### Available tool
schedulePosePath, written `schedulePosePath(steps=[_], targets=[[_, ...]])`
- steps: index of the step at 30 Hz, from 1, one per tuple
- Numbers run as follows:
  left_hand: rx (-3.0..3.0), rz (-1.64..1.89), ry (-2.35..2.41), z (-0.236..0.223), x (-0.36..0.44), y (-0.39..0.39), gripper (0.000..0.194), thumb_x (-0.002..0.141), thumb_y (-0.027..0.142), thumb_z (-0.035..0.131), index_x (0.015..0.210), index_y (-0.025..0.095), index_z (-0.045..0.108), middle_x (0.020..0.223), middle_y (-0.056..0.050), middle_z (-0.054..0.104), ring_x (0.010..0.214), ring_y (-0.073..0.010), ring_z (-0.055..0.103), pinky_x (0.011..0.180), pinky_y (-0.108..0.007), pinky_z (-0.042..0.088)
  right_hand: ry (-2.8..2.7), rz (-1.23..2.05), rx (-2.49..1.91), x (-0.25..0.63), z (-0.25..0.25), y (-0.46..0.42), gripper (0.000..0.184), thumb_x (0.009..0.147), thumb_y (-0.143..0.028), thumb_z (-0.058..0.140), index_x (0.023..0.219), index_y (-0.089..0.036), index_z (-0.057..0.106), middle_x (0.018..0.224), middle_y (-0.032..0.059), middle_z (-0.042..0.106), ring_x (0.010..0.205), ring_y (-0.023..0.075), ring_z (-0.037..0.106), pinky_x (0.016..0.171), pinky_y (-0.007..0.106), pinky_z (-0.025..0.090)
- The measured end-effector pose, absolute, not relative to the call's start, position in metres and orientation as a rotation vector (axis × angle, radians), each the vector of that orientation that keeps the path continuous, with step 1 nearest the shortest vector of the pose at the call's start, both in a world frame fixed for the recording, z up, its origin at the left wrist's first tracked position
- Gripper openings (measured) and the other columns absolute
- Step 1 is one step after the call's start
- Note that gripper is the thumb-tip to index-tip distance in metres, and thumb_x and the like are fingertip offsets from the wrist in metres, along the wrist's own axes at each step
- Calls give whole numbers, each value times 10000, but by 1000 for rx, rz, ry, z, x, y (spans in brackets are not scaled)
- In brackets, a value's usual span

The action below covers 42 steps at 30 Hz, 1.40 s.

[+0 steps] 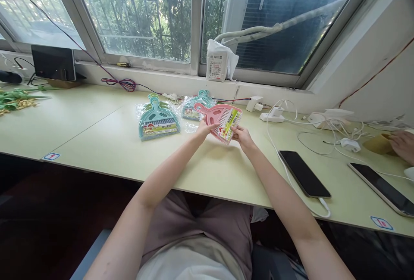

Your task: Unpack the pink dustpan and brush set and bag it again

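Head view: one pink dustpan-and-brush set (216, 117) with a printed label, raised tilted over the middle of the tabletop (194, 163), between left hand (207, 128) at its seven o'clock edge and right hand (241, 135) at its four o'clock edge, the fingers of both closed narrowly on it. Also, at nine o'clock from it, a stack of blue and green dustpan sets (159, 120) in clear wrap; at ten o'clock, partly behind it, further wrapped blue sets (194, 107); at four o'clock, one black phone (304, 173), cable plugged in.
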<state>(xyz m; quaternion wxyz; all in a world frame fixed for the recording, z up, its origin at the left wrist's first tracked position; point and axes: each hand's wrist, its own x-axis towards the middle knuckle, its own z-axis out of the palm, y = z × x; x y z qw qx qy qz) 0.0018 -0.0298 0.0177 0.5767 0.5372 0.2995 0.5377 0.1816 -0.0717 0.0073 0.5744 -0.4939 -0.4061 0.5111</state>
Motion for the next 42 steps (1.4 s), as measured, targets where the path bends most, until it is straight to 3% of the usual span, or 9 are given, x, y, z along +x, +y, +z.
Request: schedulePosePath(steps=[3, 6, 11, 14, 19, 24, 33, 38, 42], targets=[[1398, 1204, 900, 23, -3, -25, 445, 914, 561, 519, 1145, 188, 590, 1129, -115, 670, 1019, -252, 651, 888, -405, 533, -909, 1147, -1139, 188, 10, -72, 75, 848, -194, 664, 909, -162, 694, 809, 42, 768, 644, 148, 706, 633, 257, 566], [1882, 1241, 1210, 23, -14, -19, 457, 1016, 459, 284, 1155, 171, 610, 1174, -141, 641, 1146, -276, 576, 1005, -439, 455, -832, 1103, -1132, 195, 12, -72, 78, 870, -148, 619, 900, -161, 690, 796, 32, 766, 638, 137, 708, 626, 247, 573], [2533, 818, 1626, 9, -35, -10, 467, 938, 260, 473, 1396, 185, 519, 1357, -184, 525, 1284, -355, 440, 1024, -511, 393, -757, 1035, -1155, 209, 12, -69, 113, 887, -126, 579, 911, -161, 683, 830, 33, 769, 659, 125, 712, 648, 242, 590], [2702, 510, 1509, 4, -40, -7, 440, 923, 152, 407, 1300, 234, 619, 1277, -149, 561, 1206, -308, 490, 990, -457, 420, -735, 1019, -1187, 216, 11, -67, 109, 880, -113, 580, 900, -155, 678, 818, 39, 766, 667, 131, 713, 626, 240, 595], [2773, 511, 1332, 7, -35, -8, 468, 799, -6, 381, 1064, 195, 710, 1105, -124, 605, 1110, -257, 521, 961, -373, 437, -770, 1024, -1233, 224, 10, -65, 117, 883, -91, 566, 866, -141, 671, 763, 37, 753, 621, 128, 700, 566, 225, 582], [2779, 566, 1060, 4, -24, -12, 267, 730, 21, 456, 758, 183, 666, 1134, -102, 639, 1054, -241, 566, 963, -373, 443, -836, 1051, -1249, 228, 12, -65, 126, 875, -79, 573, 881, -134, 686, 754, 38, 754, 612, 129, 699, 569, 224, 578], [2730, 491, 1357, 11, -8, -31, 283, 913, 182, 408, 1083, 174, 634, 1008, -141, 694, 1016, -287, 639, 899, -383, 452, -823, 1064, -1394, 232, 21, -67, 143, 834, -34, 579, 803, -120, 689, 716, 60, 753, 580, 146, 687, 652, 285, 598], [2572, 551, 1664, 17, -15, -32, 507, 801, 221, 603, 1291, 109, 535, 973, -183, 699, 980, -345, 656, 870, -402, 450, -843, 1108, -1459, 230, 25, -70, 138, 833, -33, 591, 791, -112, 695, 707, 75, 752, 574, 160, 695, 690, 323, 610], [2465, 547, 1778, 18, -19, -30, 342, 780, 138, 575, 1113, 105, 648, 937, -188, 699, 951, -347, 664, 840, -406, 457, -873, 1118, -1502, 228, 26, -71, 135, 829, -26, 600, 793, -108, 701, 692, 74, 749, 561, 161, 693, 697, 337, 615]])
